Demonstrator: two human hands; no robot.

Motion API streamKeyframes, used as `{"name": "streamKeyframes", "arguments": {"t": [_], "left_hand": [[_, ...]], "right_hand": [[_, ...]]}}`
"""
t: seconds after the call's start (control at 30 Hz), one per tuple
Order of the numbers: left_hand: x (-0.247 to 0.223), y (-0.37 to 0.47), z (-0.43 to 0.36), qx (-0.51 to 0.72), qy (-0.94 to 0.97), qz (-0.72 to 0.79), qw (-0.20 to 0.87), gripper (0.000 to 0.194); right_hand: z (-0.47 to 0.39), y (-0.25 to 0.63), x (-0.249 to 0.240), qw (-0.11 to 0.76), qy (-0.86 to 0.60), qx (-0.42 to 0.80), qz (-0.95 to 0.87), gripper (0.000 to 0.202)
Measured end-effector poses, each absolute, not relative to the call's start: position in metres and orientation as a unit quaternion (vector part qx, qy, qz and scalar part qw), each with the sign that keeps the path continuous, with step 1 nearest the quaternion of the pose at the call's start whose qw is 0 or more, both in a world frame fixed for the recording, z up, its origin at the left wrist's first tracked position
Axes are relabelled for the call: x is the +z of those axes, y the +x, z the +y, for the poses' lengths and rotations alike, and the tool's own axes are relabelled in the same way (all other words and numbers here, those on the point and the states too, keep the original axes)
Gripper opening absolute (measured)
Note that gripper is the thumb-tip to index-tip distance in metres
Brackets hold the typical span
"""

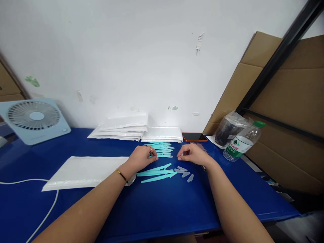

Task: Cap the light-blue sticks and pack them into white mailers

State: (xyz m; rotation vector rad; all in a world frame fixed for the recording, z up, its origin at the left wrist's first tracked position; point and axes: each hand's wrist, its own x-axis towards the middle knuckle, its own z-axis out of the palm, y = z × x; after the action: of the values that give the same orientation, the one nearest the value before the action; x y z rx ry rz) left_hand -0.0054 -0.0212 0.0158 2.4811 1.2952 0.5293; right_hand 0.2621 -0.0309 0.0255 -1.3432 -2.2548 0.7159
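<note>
My left hand [143,156] is closed in a pinch at the near end of a row of turquoise eyebrow razors [165,152]. The nearest razor in that row sticks out to the right from its fingertips. To the right, my right hand [193,154] is also closed, thumb against fingers; what it holds, if anything, is too small to make out. Closer to me lie a few loose turquoise eyebrow razors [158,177], pointing right. Several small clear blade caps [186,174] are scattered beside their blade ends.
A white padded mailer [81,170] lies left of the razors. More mailers [121,128] are stacked against the wall. Phones [194,136] lie behind my right hand. A water bottle [240,145] and a bagged dark item [225,130] stand right; a blue fan [36,118] stands left.
</note>
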Motion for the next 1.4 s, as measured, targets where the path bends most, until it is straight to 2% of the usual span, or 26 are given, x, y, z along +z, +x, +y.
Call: {"name": "streamKeyframes", "arguments": {"t": [0.13,0.23,0.37,0.67,0.87,1.1,1.27,1.4], "left_hand": [[0.020,-0.010,-0.026,0.114,0.876,0.402,0.242,0.025],[0.021,-0.009,-0.029,0.108,0.883,0.404,0.211,0.020],[0.020,-0.006,-0.030,0.133,0.897,0.403,0.121,0.017],[0.019,0.001,-0.031,0.114,0.905,0.409,0.021,0.018],[0.019,0.000,-0.028,0.117,0.905,0.408,0.020,0.018],[0.012,0.002,-0.025,0.132,0.908,0.390,0.082,0.021],[0.011,0.001,-0.027,0.169,0.890,0.424,0.017,0.022],[0.007,-0.002,-0.024,0.135,0.894,0.426,0.001,0.023]], "right_hand": [[-0.037,0.279,0.032,0.085,-0.481,0.330,-0.808,0.031],[-0.036,0.275,0.028,0.060,-0.494,0.327,-0.803,0.027],[-0.034,0.265,0.022,0.116,-0.518,0.284,-0.799,0.020],[-0.034,0.247,0.018,0.200,-0.477,0.173,-0.838,0.008],[-0.031,0.239,0.014,0.218,-0.442,0.158,-0.856,0.007],[-0.032,0.227,0.007,0.228,-0.439,0.208,-0.844,0.010],[-0.027,0.233,0.007,0.265,-0.473,0.145,-0.827,0.014],[-0.024,0.240,0.007,0.241,-0.488,0.121,-0.830,0.013]]}}
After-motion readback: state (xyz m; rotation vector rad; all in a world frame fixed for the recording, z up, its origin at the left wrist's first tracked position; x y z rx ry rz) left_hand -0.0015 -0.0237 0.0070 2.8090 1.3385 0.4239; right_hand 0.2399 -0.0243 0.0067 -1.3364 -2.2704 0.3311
